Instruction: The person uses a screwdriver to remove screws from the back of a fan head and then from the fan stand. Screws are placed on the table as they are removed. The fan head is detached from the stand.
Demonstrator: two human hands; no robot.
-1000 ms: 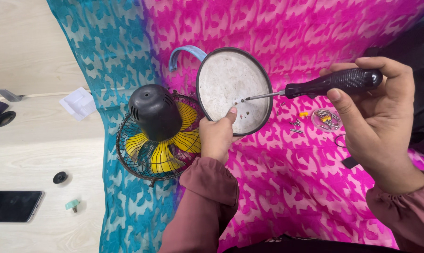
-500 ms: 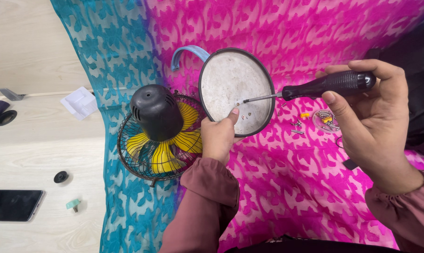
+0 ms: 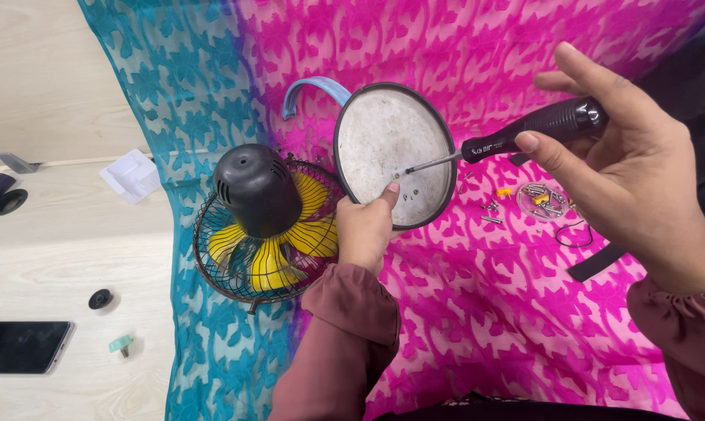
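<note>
Left hand [image 3: 364,226] clamped on lower rim of round base plate [image 3: 395,152], tilting it up, likely to face tool. Right hand [image 3: 633,179]: thumb and fingers pinch black screwdriver [image 3: 535,129] handle, index raised free. Tip meets screw holes just above left fingertips. Fan [image 3: 263,226] with yellow blades lies left of left hand. Loose screws [image 3: 543,199] on pink cloth [image 3: 485,312] below right fingers.

dark phone screen [image 3: 22,346] lower left, white packet [image 3: 130,175]

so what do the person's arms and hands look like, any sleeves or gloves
Both hands are bare, no gloves or rings in view. The left hand and right hand come out of long, loose maroon sleeves, each gathered at the wrist into a cuff.
</note>
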